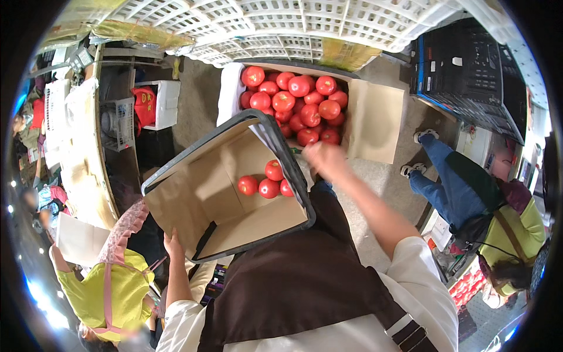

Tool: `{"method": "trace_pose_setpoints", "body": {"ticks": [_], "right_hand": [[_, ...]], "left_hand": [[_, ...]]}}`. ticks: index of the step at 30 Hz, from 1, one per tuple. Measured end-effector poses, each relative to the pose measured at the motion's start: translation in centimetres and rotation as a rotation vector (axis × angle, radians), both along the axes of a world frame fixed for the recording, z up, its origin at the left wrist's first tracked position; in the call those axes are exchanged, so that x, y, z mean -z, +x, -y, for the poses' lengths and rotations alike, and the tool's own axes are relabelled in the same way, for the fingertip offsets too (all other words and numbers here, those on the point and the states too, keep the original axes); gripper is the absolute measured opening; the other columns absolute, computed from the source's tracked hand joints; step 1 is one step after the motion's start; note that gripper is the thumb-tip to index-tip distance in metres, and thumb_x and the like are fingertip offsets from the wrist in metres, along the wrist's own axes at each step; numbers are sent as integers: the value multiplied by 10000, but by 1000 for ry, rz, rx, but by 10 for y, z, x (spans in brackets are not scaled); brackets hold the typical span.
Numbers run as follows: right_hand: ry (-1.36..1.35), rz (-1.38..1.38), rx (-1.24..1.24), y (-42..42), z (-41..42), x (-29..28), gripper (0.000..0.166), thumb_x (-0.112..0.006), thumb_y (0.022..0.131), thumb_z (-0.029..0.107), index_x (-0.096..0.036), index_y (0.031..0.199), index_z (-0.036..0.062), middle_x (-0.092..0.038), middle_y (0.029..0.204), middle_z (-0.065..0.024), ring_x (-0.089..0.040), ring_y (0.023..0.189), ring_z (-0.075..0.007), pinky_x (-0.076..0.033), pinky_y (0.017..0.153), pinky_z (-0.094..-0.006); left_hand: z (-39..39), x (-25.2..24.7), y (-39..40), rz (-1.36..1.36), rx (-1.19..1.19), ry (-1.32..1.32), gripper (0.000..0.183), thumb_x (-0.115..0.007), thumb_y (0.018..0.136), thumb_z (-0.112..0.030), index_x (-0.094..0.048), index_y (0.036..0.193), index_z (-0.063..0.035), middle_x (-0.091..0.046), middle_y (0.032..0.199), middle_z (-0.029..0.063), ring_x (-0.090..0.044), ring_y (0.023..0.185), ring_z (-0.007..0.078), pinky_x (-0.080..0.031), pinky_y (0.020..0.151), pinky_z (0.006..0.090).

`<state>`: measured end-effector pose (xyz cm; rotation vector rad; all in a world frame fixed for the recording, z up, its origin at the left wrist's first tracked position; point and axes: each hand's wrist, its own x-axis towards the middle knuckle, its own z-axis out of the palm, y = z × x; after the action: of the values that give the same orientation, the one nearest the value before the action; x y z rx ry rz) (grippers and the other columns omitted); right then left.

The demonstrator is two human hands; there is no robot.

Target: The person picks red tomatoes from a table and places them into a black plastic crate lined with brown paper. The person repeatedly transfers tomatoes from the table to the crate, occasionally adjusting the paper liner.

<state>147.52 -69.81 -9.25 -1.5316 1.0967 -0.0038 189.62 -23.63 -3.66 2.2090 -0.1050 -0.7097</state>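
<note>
A black plastic crate (228,259) lined with brown cardboard (189,193) tilts against my front. Several red tomatoes (269,188) lie together near its right wall, beside a strip of paper. My left hand (175,246) grips the crate at its lower left corner. Beyond it is a second lined box (281,64), heaped with red tomatoes (310,114), a cardboard flap (374,121) folded out to the right. My right hand (326,159), blurred, is at the near right corner of this heap with its fingers curled; whether it holds a tomato cannot be told.
White perforated plastic crates (281,22) rise behind the tomato box. Black crates (466,79) are stacked at the right, near a person (462,185) in jeans. At lower left is another person (118,286) in yellow. Shelving (116,92) with a foam box (168,103) lines the left.
</note>
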Motion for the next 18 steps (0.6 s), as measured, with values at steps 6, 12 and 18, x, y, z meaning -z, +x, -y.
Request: {"method": "trace_pose_setpoints", "body": {"ticks": [6,12,18], "right_hand": [[-382,-369,60,-21,73,151,699,-729,767,180,-389,1373,103,-466,1329,-186,-495,1195,-385,-482,920,-473],[-583,-703,-230,9,81,171,908,-861,635,281,-388,1394,126,-434,1231,-111,-491,1117,-324,-535,829,-426],[-647,-586,-284,0,83,198,770,-839,660,219,-441,1312,117,-495,1232,-126,-501,1146,-314,-536,837,-429]], "left_hand": [[25,-11,6,-10,-28,80,372,-583,947,-123,-522,1294,-2,-627,1189,92,-605,1035,196,-481,891,307],[31,-17,0,48,-46,180,384,-589,950,-127,-522,1308,-6,-626,1206,93,-605,1045,202,-477,910,310],[29,-20,-1,45,-45,146,388,-589,950,-124,-522,1314,-6,-620,1219,88,-595,1074,195,-461,936,303]]}}
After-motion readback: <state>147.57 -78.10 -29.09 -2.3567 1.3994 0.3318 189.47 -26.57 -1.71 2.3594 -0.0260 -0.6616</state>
